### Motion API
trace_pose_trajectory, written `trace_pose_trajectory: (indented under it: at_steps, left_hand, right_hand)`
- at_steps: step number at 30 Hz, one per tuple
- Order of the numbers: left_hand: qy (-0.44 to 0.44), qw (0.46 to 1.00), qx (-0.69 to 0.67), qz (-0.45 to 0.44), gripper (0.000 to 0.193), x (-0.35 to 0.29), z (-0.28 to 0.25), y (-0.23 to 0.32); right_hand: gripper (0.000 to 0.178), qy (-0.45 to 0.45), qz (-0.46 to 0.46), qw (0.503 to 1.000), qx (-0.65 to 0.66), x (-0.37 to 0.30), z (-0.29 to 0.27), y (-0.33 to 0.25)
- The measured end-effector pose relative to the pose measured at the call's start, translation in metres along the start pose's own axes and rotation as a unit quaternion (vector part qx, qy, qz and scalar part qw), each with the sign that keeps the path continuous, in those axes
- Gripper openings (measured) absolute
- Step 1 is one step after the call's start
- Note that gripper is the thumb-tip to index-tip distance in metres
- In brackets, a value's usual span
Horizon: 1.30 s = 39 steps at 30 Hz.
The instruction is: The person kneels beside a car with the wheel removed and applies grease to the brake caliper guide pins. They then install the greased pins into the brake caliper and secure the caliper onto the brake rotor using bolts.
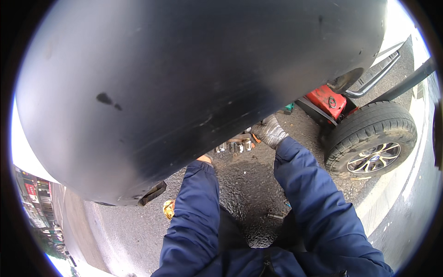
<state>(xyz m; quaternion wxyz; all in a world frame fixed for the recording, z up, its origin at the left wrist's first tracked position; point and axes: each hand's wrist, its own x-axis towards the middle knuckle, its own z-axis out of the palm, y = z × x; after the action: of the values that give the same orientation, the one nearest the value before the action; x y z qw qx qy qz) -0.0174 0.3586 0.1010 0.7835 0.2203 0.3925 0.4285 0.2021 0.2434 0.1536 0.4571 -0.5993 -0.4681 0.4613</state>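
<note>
A large dark, scuffed vehicle body panel (pixel 184 87) fills the upper part of the head view and covers much of the work area. Under its lower edge sits a metal assembly (pixel 236 144) with several light bolt-like or block-like pieces. My right hand (pixel 269 131), in a grey striped work glove, is at the right end of this assembly, fingers curled; what they grip is hidden. Beside those fingers shows a small orange piece (pixel 256 138). At the assembly's left end is my left hand (pixel 206 159), with only the wrist and back edge visible; the panel hides its fingers.
A removed wheel (pixel 374 141) with a worn tyre stands at the right, beside a red box-shaped device (pixel 328 100). A small green item (pixel 289 107) lies near it. On the wet asphalt lie a metal socket-like piece (pixel 275 215) and a yellowish crumpled item (pixel 169 209).
</note>
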Motion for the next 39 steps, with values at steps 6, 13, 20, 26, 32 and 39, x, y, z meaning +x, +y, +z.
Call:
trace_pose_trajectory:
  at_steps: [6, 13, 20, 26, 32, 39]
  left_hand:
    - [0.000, 1.000, -0.027, -0.004, 0.034, 0.002, -0.009, 0.000]
    - [0.142, 0.988, -0.045, -0.029, 0.031, -0.029, 0.003, -0.004]
    - [0.136, 0.990, -0.004, -0.032, 0.034, -0.037, 0.024, 0.000]
    - [0.140, 0.989, -0.020, 0.031, 0.043, -0.049, 0.045, -0.010]
    - [-0.041, 0.978, 0.166, 0.120, 0.053, -0.077, 0.043, -0.004]
    - [-0.026, 0.973, 0.175, 0.149, 0.051, -0.070, 0.044, -0.009]
  right_hand:
    - [0.048, 0.003, -0.026, 0.997, 0.066, 0.000, -0.009, 0.003]
    - [0.036, 0.009, -0.055, 0.996, 0.067, 0.006, -0.015, 0.010]
    - [0.039, 0.037, -0.068, 0.997, -0.001, 0.000, -0.016, -0.006]
    - [0.039, 0.018, 0.063, 0.998, 0.024, -0.004, -0.022, -0.016]
    - [0.041, -0.009, 0.003, 1.000, -0.023, 0.010, -0.025, -0.006]
    - [0.056, -0.076, -0.015, 0.953, 0.292, 0.020, -0.076, 0.035]
